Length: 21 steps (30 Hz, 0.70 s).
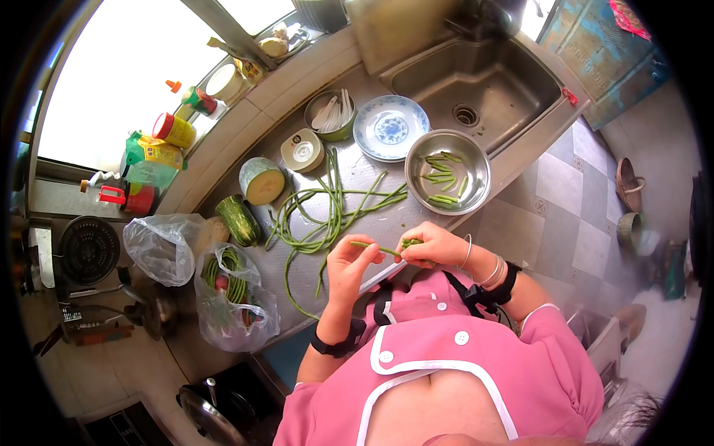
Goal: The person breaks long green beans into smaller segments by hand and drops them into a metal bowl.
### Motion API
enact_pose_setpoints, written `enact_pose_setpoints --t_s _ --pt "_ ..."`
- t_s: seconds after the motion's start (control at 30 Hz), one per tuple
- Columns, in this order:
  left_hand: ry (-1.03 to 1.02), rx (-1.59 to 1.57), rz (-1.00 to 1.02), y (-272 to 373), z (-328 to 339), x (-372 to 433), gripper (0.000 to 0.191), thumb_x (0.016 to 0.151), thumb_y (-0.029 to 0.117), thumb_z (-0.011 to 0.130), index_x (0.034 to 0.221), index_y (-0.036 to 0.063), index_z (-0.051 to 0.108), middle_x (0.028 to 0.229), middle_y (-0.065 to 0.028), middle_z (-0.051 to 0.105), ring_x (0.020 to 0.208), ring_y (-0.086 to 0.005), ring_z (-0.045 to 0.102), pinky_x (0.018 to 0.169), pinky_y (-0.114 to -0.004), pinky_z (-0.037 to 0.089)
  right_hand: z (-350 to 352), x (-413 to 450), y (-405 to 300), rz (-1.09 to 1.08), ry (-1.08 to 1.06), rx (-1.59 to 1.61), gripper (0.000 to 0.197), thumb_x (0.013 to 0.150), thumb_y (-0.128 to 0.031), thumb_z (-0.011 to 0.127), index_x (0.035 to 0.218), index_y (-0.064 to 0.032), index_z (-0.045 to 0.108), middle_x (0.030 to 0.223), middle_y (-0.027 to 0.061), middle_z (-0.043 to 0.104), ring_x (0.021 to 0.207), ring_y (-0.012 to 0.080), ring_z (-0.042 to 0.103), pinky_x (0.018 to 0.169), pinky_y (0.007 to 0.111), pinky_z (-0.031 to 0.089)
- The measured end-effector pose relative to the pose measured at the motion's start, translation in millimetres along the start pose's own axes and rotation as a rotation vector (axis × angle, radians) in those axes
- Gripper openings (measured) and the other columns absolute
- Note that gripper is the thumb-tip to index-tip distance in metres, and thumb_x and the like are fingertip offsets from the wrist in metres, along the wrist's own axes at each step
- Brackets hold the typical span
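At the counter's front edge, my left hand pinches one end of a green long bean between thumb and fingers. The other end of that bean reaches my right hand, whose fingers are closed on several short bean pieces. Beyond my hands lies a loose tangle of whole long beans on the metal counter. A stainless steel bowl above my right hand contains several short bean pieces.
The metal sink lies beyond the bowl. Blue-and-white plates, a bowl of white spoons and small dishes stand nearby. A cut gourd, a striped green squash and plastic bags are to the left.
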<state>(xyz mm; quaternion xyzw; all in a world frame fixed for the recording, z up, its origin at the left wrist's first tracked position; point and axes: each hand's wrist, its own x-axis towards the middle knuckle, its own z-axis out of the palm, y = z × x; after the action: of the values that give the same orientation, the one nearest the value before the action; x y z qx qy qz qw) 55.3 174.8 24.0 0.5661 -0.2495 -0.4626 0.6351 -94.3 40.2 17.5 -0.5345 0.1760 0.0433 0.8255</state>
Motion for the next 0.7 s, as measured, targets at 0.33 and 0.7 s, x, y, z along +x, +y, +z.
enact_pose_setpoints --t_s 0.33,0.7 --pt "-0.2 0.372 0.209 -12 16 -7 0.011 0.076 -0.002 0.063 0.084 -0.0025 0.056 0.08 -0.009 0.06 0.069 -0.014 0.061 0.051 -0.022 0.05 -23 22 17 -0.157 0.517 0.355 0.015 0.081 -0.018 0.055 0.081 -0.0032 0.053 0.06 0.0011 0.051 0.042 0.0069 0.045 0.037 0.02 0.033" --pt "-0.152 0.621 0.197 -5 9 2 0.012 0.074 0.0 0.065 0.085 -0.0006 0.062 0.074 -0.0066 0.063 0.064 -0.0124 0.061 0.053 -0.024 0.048 -12 4 -3 -0.031 -0.004 -0.037 0.019 0.079 -0.016 0.059 0.091 -0.0019 0.058 0.062 -0.0002 0.051 0.049 0.0046 0.043 0.042 0.02 0.034"
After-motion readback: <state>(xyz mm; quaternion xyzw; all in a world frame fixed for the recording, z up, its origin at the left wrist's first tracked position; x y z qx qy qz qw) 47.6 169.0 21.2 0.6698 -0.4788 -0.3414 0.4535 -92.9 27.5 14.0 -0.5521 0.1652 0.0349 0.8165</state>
